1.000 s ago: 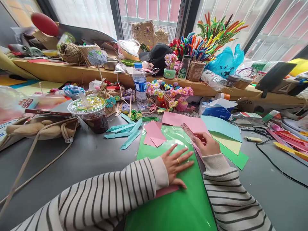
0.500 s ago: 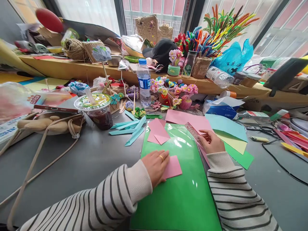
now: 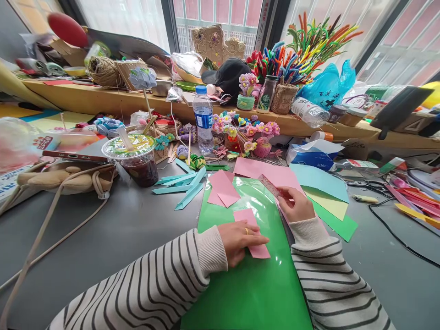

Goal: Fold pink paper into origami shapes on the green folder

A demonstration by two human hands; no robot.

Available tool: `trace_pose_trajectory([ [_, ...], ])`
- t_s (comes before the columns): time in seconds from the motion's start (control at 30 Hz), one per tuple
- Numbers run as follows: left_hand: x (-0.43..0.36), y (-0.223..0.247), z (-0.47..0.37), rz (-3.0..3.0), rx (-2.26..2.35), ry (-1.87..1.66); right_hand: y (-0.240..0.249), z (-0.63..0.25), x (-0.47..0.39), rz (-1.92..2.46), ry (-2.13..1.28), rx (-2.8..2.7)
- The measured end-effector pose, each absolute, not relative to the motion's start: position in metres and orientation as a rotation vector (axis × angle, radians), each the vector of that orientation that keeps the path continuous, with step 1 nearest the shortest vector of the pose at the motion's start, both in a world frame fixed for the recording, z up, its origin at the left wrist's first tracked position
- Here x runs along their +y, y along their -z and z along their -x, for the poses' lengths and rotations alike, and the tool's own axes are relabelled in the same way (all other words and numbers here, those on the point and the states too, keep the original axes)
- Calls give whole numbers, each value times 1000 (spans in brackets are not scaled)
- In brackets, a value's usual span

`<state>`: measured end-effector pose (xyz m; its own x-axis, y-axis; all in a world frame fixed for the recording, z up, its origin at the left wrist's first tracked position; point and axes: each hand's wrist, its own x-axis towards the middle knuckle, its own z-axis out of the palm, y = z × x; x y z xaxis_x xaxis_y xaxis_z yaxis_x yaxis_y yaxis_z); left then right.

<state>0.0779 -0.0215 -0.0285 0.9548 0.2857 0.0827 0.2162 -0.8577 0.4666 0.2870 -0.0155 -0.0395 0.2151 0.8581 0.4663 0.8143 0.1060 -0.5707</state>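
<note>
My left hand (image 3: 240, 240) lies across a small pink paper piece (image 3: 259, 251), its fingers stretched out over the paper. That piece rests upright on a glossy green sheet (image 3: 247, 298). My right hand (image 3: 296, 204) grips a narrow pink patterned ruler (image 3: 268, 184) near the green sheet's right edge; the lower part of the ruler is hidden by the hand. Two overlapping pink paper pieces (image 3: 225, 188) lie at the sheet's upper left. Behind and under my right hand spreads a larger pink sheet (image 3: 254, 167).
Folded light-blue strips (image 3: 194, 189) lie left of the green sheet, near a lidded drink cup (image 3: 137, 169). A water bottle (image 3: 203, 121) stands behind. To the right are blue paper (image 3: 319, 181), scissors (image 3: 374, 185) and a black cable (image 3: 395, 231).
My left hand has shifted right and its fingers have straightened across the small pink piece, which has turned to stand lengthwise. My right hand still holds the ruler. The view has shifted slightly.
</note>
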Motion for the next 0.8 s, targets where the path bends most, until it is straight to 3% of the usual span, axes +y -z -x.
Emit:
trace_pose_trajectory([
  [0.27, -22, 19, -74, -2368, 447, -422, 42, -283, -17, 1569, -28, -1715],
  [0.4, -18, 30, -79, -2528, 641, -546, 43, -282, -19, 1515, -21, -1773],
  [0.6, -16, 50, -82, -2865, 902, -308, 43, -277, -24, 1588, 12, -1984],
  [0.8, -10, 54, -74, -2875, 1105, -320, 50, -275, -24, 1538, 74, -2076],
])
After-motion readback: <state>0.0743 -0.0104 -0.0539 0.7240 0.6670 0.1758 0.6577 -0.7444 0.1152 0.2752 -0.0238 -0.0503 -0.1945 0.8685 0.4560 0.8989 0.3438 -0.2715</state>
